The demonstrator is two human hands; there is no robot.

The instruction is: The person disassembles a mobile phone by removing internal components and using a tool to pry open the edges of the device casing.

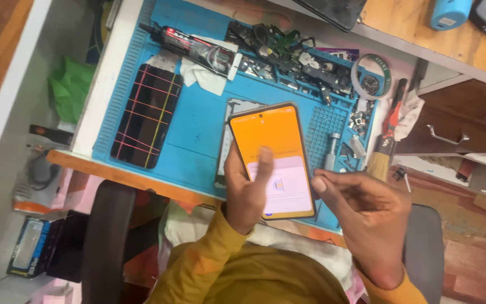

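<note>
left hand (246,194) around lit phone (272,157)

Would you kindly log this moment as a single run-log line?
left hand: holds lit orange-screen phone, thumb on screen | right hand: at phone's right edge, fingers curled | under: blue work mat

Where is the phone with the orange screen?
In the head view, the phone sits mid-frame in the left hand, above the blue work mat, with the right hand touching its right edge.

Glossy glass phone (274,157) over matt rubbery mat (198,121)
</note>
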